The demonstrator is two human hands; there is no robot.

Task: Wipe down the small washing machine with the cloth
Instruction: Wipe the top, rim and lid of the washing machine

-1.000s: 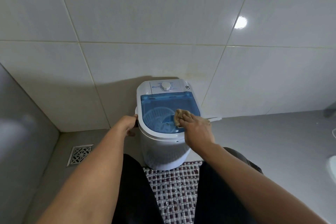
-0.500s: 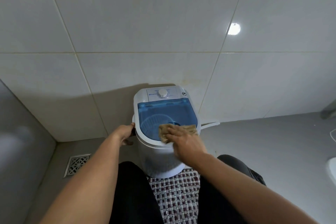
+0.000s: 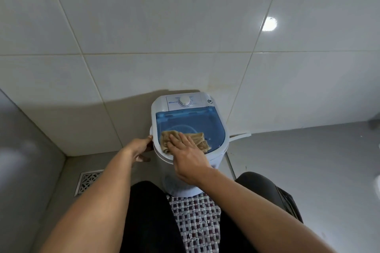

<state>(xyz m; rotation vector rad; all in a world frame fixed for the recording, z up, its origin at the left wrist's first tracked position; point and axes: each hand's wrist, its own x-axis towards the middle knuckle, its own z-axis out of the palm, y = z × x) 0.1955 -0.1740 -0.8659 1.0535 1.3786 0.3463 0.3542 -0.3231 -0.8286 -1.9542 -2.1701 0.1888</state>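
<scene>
A small white washing machine (image 3: 218,153) stands on the floor against the tiled wall, with a see-through blue lid (image 3: 191,121) and a white dial (image 3: 184,101) at its back. A tan cloth (image 3: 198,139) lies spread on the lid's front left part. My right hand (image 3: 186,153) presses flat on the cloth, fingers pointing left and back. My left hand (image 3: 139,147) grips the machine's left side just under the rim.
A metal floor drain (image 3: 88,181) sits at the lower left. A checked woven mat (image 3: 197,220) lies in front of the machine between my dark-trousered legs. A white hose (image 3: 240,136) sticks out at the machine's right. Grey floor spreads to the right.
My right hand has slid the cloth from the lid's right side across to its front left. My left hand has stayed on the machine's side.
</scene>
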